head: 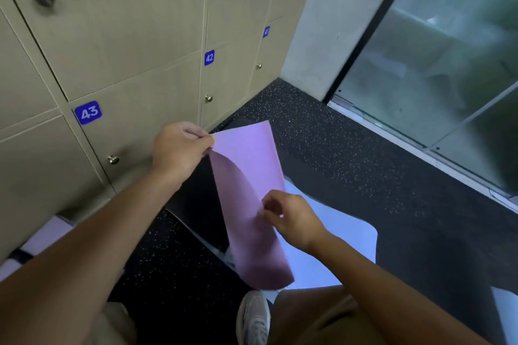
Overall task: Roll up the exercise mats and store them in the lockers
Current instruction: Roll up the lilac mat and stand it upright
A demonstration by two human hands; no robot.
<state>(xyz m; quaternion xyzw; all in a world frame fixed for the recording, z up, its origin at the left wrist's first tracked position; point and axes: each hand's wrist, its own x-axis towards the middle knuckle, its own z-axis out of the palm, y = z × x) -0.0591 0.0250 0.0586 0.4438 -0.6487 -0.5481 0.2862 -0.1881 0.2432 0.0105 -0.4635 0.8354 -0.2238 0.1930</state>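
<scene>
Two hands hold purple mat [246,190] up off floor: left hand [179,148] fingers pinch top corner, right hand [291,218] fingers pinch side edge. Lockers [126,50] closed beside.

The mat [246,190] is plain lilac-purple, its underside black. Beneath it lies a pale blue mat [330,235]. The floor [350,154] is black with fine pale speckles. Left of the lilac mat, the lockers [126,36] are beige — with blue number plates [88,112], white digits, and silver knobs [113,159].
</scene>
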